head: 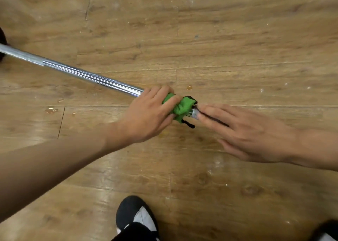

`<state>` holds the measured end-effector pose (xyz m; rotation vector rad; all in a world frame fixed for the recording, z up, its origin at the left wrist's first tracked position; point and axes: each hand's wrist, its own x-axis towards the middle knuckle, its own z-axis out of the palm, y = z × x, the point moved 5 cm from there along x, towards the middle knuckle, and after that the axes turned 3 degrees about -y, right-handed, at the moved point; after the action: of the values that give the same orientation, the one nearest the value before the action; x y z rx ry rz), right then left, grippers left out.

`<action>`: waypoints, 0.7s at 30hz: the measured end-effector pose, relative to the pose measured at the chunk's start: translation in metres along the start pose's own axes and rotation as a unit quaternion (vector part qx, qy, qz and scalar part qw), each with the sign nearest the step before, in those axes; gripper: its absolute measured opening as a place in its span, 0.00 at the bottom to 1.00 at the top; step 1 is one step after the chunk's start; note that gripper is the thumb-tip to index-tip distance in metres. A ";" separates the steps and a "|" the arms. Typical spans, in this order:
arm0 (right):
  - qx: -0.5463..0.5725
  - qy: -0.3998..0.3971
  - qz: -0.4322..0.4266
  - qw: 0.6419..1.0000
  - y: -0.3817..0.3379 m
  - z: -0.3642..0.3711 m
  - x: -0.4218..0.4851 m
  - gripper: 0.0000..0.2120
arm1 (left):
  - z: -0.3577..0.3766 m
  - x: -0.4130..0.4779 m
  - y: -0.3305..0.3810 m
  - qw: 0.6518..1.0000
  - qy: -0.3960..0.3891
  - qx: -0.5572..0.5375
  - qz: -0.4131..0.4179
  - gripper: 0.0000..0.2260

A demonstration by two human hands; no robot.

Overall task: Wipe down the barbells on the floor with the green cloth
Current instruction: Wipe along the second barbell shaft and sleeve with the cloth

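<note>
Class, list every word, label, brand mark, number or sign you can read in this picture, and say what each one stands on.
There is no readable text in this picture.
The barbell shows only bare chrome and knurling, with no stamp in view.
The green cloth is plain with dark edging.
The black and white shoe shows no legible logo.
The wooden floor carries no sign.

Scuffed wooden floor (pixel 237 30) with small shiny spots (pixel 50 110); black-and-white shoe (pixel 135 217) at bottom centre, second shoe (pixel 325 232) in bottom right corner.
</note>
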<state>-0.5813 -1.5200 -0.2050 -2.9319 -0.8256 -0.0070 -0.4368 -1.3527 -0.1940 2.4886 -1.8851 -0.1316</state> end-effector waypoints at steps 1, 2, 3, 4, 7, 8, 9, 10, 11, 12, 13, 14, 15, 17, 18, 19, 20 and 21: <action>0.009 0.004 0.004 1.000 0.002 0.001 -0.001 0.33 | -0.003 -0.006 -0.021 1.000 -0.002 0.003 -0.020 0.19; 0.014 0.007 0.005 1.000 0.002 0.001 -0.002 0.32 | -0.006 -0.013 -0.045 0.999 -0.002 0.010 -0.042 0.19; 0.017 0.010 0.005 1.000 0.002 0.002 -0.002 0.32 | -0.009 -0.021 -0.068 0.998 -0.005 0.017 -0.066 0.18; 0.016 0.012 0.007 1.000 0.002 0.003 -0.001 0.32 | -0.011 -0.028 -0.087 0.996 -0.008 0.015 -0.092 0.18; 0.008 0.014 0.007 1.000 0.000 0.003 0.000 0.32 | -0.011 -0.038 -0.109 0.982 0.002 -0.008 -0.187 0.19; 0.005 0.016 0.009 1.000 0.000 0.002 0.000 0.32 | -0.010 -0.035 -0.102 0.978 0.017 -0.015 -0.207 0.18; 0.002 0.017 0.011 1.000 0.000 0.001 0.000 0.33 | -0.008 -0.030 -0.087 0.977 0.033 -0.023 -0.210 0.16; 0.000 0.017 0.011 1.000 0.001 0.000 0.001 0.33 | -0.005 -0.022 -0.067 0.980 0.047 -0.032 -0.191 0.15; -0.003 0.015 0.011 1.000 0.000 0.000 0.001 0.33 | -0.002 -0.013 -0.043 0.986 0.055 -0.041 -0.153 0.14; -0.008 0.013 0.011 1.000 0.000 0.001 0.001 0.33 | 0.001 -0.004 -0.019 0.991 0.057 -0.050 -0.111 0.14; -0.014 0.011 0.010 1.000 -0.001 0.001 0.001 0.33 | 0.002 0.005 0.002 0.994 0.055 -0.054 -0.078 0.15; -0.019 0.008 0.010 1.000 -0.001 0.001 0.001 0.32 | 0.003 0.011 0.018 0.996 0.051 -0.056 -0.056 0.16; -0.020 0.004 0.009 1.000 -0.002 0.001 0.001 0.32 | 0.002 0.015 0.026 0.996 0.048 -0.057 -0.042 0.17; -0.021 0.003 0.011 1.000 -0.003 0.001 0.001 0.32 | 0.001 0.017 0.024 0.999 0.032 -0.042 -0.004 0.18; -0.019 0.004 0.014 1.000 -0.004 0.001 0.001 0.32 | 0.000 0.014 0.017 0.999 0.020 -0.034 0.015 0.19; -0.015 0.007 0.017 1.000 -0.005 0.001 0.000 0.33 | -0.001 0.010 0.004 0.999 0.012 -0.030 0.021 0.19; -0.010 0.011 0.018 1.000 -0.005 0.000 0.000 0.33 | -0.002 0.006 -0.012 1.000 0.006 -0.027 0.014 0.19; -0.006 0.016 0.016 1.000 -0.006 0.000 -0.001 0.32 | -0.004 -0.001 -0.031 1.000 -0.001 -0.026 -0.005 0.19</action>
<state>-0.5852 -1.5153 -0.2046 -2.9478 -0.7758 -0.0549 -0.4069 -1.3439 -0.1922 2.4662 -1.8458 -0.1807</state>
